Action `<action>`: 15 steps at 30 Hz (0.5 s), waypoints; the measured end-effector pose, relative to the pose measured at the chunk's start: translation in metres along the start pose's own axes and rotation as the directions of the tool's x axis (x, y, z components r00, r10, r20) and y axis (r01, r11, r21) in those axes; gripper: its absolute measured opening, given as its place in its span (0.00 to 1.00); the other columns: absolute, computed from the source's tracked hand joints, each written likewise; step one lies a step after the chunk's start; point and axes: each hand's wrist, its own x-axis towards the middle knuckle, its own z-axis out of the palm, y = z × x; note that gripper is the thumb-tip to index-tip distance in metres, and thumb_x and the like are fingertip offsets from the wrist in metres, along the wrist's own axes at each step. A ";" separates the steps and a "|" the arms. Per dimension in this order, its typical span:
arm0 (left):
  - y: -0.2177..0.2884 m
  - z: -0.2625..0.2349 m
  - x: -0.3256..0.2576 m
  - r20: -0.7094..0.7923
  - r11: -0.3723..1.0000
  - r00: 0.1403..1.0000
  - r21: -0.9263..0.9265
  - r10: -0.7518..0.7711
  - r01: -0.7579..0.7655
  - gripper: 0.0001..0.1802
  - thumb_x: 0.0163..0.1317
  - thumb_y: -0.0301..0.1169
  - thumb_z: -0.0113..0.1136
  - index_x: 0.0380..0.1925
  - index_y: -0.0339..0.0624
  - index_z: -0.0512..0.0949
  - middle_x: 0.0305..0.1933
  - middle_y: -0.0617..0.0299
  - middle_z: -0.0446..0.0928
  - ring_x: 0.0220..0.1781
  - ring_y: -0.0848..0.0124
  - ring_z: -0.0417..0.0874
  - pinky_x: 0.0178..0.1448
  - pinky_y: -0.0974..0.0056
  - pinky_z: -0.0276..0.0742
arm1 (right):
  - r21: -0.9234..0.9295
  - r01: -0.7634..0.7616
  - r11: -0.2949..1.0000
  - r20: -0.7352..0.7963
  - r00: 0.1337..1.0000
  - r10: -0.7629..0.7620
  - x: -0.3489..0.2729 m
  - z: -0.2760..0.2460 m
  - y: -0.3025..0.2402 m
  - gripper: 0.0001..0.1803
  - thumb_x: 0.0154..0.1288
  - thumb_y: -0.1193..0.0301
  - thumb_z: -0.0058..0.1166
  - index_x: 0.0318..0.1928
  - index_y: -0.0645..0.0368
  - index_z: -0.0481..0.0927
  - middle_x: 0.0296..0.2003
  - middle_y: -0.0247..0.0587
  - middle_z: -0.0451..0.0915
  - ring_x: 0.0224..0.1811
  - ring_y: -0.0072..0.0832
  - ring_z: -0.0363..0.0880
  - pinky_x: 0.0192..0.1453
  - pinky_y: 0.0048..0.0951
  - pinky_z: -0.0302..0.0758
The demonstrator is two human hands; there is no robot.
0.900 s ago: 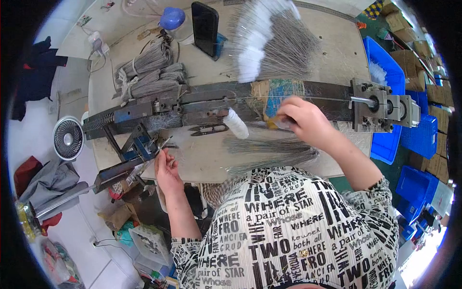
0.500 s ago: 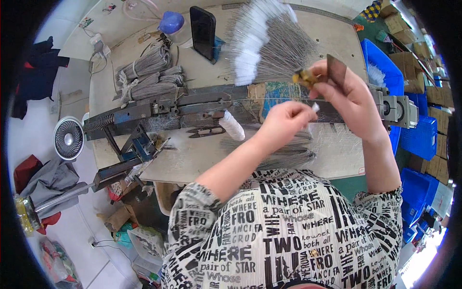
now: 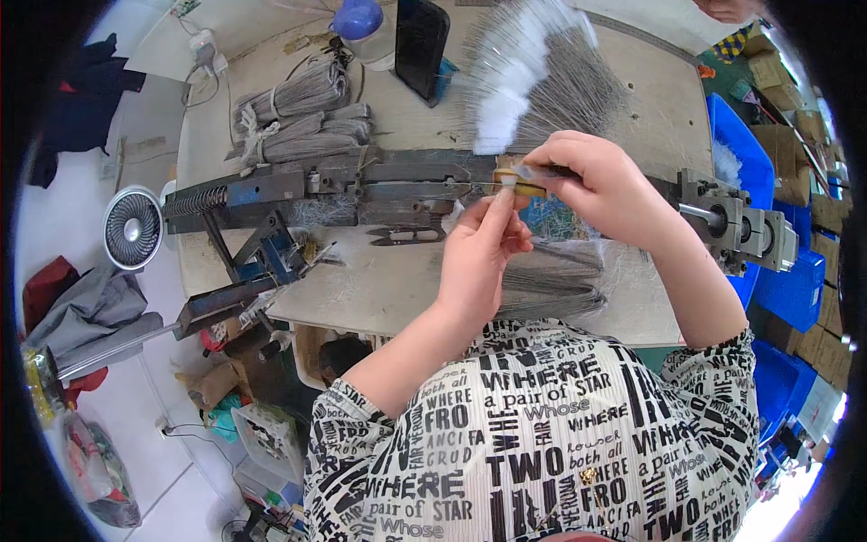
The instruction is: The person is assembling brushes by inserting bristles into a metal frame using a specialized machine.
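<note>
Both hands meet just above a long dark metal jig (image 3: 361,185) that runs across the workbench (image 3: 397,289). My right hand (image 3: 605,185) grips a small yellow-brown piece (image 3: 524,177) by its right end. My left hand (image 3: 483,253) reaches up from below, and its thumb and forefinger pinch a small white tip (image 3: 508,183) at the piece's left end. Behind the hands, a fan of thin grey wires with white fluffy ends (image 3: 542,81) spreads over the bench. A flat bundle of grey wires (image 3: 555,280) lies under my wrists.
Small snips (image 3: 406,237) lie in front of the jig. Tied grey wire bundles (image 3: 298,108), a black phone (image 3: 422,36) and a blue dome (image 3: 357,16) are at the back. Blue bins (image 3: 777,289) stand at the right. A small fan (image 3: 131,228) sits on the floor at the left.
My left hand left the lever at the bench's lower left and came up to the right hand. Both hands then came down from the wire fan to the jig.
</note>
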 end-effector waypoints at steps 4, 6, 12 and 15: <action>0.011 0.017 -0.003 0.025 1.000 0.999 -0.014 -0.025 0.025 0.23 0.76 0.47 0.47 0.53 0.38 0.72 0.46 0.62 0.76 0.50 0.72 0.78 0.58 0.63 0.74 | -0.035 0.003 0.999 0.000 1.000 -0.003 -0.002 0.006 -0.001 0.11 0.61 0.80 0.54 0.45 0.66 0.80 0.38 0.45 0.79 0.40 0.37 0.78 0.45 0.33 0.75; 0.016 0.025 -0.002 0.130 0.934 0.989 -0.339 -0.070 0.110 0.31 0.75 0.55 0.41 0.60 0.37 0.66 0.56 0.58 0.72 0.61 0.67 0.73 0.71 0.59 0.65 | -0.127 0.006 0.992 -0.004 1.000 -0.006 -0.003 0.005 -0.003 0.11 0.60 0.80 0.55 0.44 0.65 0.80 0.41 0.45 0.78 0.42 0.38 0.79 0.45 0.33 0.75; 0.015 0.015 -0.004 0.182 0.901 0.982 -0.415 -0.053 0.125 0.41 0.73 0.59 0.40 0.65 0.28 0.61 0.66 0.48 0.67 0.71 0.59 0.66 0.79 0.53 0.55 | -0.011 -0.004 1.000 -0.169 0.986 0.002 -0.015 -0.008 -0.015 0.10 0.59 0.78 0.57 0.43 0.65 0.79 0.43 0.47 0.77 0.46 0.46 0.78 0.50 0.39 0.76; 0.017 0.013 -0.004 0.167 0.869 0.986 -0.483 -0.029 0.107 0.41 0.72 0.60 0.39 0.68 0.32 0.61 0.70 0.49 0.65 0.73 0.59 0.64 0.79 0.54 0.56 | -0.321 0.135 0.937 -0.220 0.952 -0.213 -0.024 -0.005 -0.023 0.12 0.54 0.78 0.59 0.42 0.59 0.81 0.41 0.43 0.77 0.45 0.40 0.78 0.52 0.41 0.73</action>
